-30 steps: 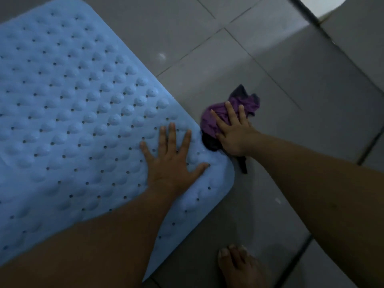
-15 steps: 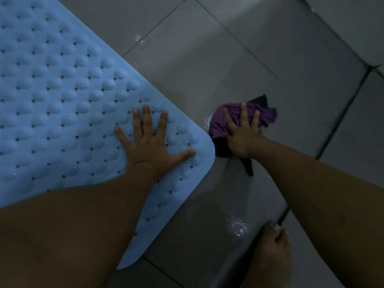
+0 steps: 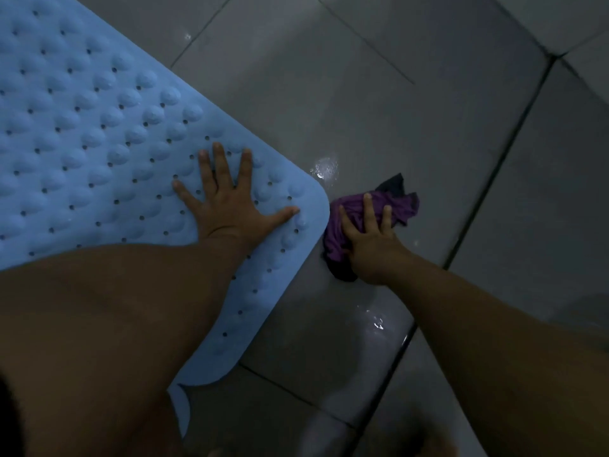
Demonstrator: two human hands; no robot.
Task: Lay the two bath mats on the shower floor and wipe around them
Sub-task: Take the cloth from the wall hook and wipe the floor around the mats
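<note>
left hand (image 3: 227, 206) spread flat on blue mat (image 3: 99, 143); right hand (image 3: 372, 245) presses purple cloth (image 3: 398, 206), fingers splayed.

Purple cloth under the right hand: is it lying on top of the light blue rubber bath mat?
No, the crumpled purple cloth lies on grey floor tile beside the light blue rubber bath mat corner.
</note>
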